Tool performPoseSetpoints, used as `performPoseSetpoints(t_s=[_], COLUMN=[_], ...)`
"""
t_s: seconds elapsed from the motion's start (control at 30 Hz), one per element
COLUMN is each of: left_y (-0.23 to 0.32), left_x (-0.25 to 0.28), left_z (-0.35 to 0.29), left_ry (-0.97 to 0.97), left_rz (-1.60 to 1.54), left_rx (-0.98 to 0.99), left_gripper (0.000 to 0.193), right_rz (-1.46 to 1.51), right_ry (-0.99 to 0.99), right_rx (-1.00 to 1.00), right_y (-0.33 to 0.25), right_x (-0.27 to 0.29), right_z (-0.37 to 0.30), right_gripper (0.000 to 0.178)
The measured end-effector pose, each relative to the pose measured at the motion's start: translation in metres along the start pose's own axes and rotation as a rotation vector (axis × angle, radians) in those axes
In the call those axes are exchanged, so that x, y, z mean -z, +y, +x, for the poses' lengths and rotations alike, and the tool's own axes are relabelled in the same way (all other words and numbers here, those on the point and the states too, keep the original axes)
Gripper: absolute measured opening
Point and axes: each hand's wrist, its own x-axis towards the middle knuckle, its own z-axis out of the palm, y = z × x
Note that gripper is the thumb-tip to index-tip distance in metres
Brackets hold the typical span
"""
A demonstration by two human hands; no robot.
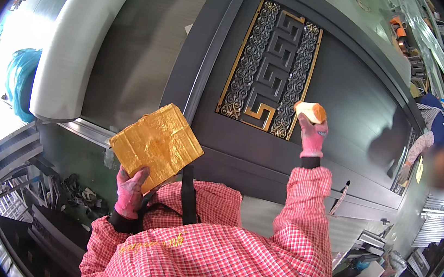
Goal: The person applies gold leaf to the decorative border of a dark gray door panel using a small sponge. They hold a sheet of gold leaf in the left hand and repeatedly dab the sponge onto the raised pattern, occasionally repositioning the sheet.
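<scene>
Workshop clutter rings a dark door (342, 92) with gold trim — right hand (312, 137) grips a sponge (311, 111) on it, left hand (130, 192) clasps a gold-smeared board (156, 145).

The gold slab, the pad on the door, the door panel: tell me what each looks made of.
Gold slab: board-like, wrapped in glossy crinkled film or foil.
Pad: probably sponge or foam; tan, matte.
Door panel: likely painted metal; dark smooth satin sheen, gilded relief ornament.

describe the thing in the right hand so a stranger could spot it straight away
Find the big dark door panel with the gold ornamental inlay. At the inlay's lower right corner, the right hand in a pink glove holds up a small orange sponge block, far smaller than the gold-smeared square board in the left hand.
</scene>
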Motion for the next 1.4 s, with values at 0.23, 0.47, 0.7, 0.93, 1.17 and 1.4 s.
performPoseSetpoints(t_s=[0.23,0.47,0.7,0.93,1.17,1.4], left_y=[0.011,0.017,0.043,0.058,0.071,0.076], left_x=[0.013,0.063,0.132,0.227,0.282,0.289], left_z=[0.01,0.031,0.045,0.067,0.07,0.064], left_ry=[-0.151,-0.281,-0.264,-0.262,-0.151,-0.142], left_rz=[-0.08,-0.097,-0.176,-0.237,-0.241,-0.302], left_rx=[-0.023,-0.037,-0.052,-0.039,-0.118,-0.173], left_gripper=[0.039,0.039,0.038,0.039,0.041,0.037], right_rz=[0.122,-0.006,0.056,0.172,0.535,0.537], right_ry=[-0.041,0.055,-0.23,-0.092,-0.381,-0.389], right_rx=[0.464,1.007,1.047,0.943,0.518,0.537], right_y=[-0.139,-0.321,-0.396,-0.406,-0.371,-0.389], right_x=[0.023,-0.005,-0.08,-0.177,-0.23,-0.235], right_z=[-0.065,-0.159,-0.237,-0.298,-0.323,-0.324], right_gripper=[0.039,0.047,0.046,0.05,0.058,0.058])
